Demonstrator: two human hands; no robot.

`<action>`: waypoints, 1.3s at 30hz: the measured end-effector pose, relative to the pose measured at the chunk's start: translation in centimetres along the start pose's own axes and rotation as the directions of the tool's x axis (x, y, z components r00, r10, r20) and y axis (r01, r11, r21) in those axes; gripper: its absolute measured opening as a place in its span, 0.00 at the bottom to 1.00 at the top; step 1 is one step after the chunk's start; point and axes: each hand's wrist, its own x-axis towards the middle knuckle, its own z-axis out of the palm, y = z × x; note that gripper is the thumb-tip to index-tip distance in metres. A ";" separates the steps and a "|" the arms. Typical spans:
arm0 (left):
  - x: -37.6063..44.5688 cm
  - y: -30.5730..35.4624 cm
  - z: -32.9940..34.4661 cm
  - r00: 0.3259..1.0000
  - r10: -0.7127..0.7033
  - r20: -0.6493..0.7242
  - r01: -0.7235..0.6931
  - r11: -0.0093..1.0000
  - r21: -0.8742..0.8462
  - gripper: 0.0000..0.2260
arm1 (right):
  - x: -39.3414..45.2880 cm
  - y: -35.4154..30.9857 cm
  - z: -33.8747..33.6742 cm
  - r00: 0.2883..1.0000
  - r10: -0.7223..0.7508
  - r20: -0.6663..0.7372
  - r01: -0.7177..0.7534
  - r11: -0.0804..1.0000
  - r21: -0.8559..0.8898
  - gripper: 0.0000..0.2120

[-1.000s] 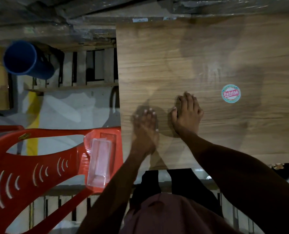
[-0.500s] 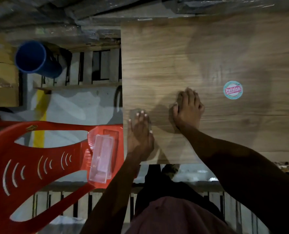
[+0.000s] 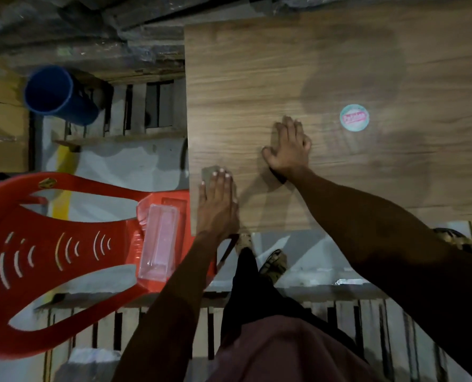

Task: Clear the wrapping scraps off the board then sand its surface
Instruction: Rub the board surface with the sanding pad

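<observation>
A wood-grain board (image 3: 257,78) lies flat in front of me, with a round green and red sticker (image 3: 354,117) on its right part. My left hand (image 3: 217,201) presses flat on a small grey piece of sandpaper (image 3: 209,173) near the board's left edge and near corner. Only the sandpaper's far end shows beyond my fingertips. My right hand (image 3: 288,147) rests palm down on the bare board further in, with nothing in it. I see no wrapping scraps on the board's surface.
A red plastic chair (image 3: 64,244) lies on its side against the board's left edge, with a clear plastic box (image 3: 159,241) on it. A blue tube (image 3: 55,92) sits at far left. Plastic-wrapped stacks (image 3: 91,28) line the back. My feet (image 3: 273,263) stand below the near edge.
My left hand has slid the sandpaper leftwards to the board's left edge. My right hand has stayed flat in about the same place.
</observation>
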 end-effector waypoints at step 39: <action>7.8 1.0 -2.4 0.994 -0.093 -0.053 0.000 0.492 -0.871 0.29 | -3.1 -3.6 -0.1 0.989 0.145 0.005 -0.131 0.878 0.460 0.23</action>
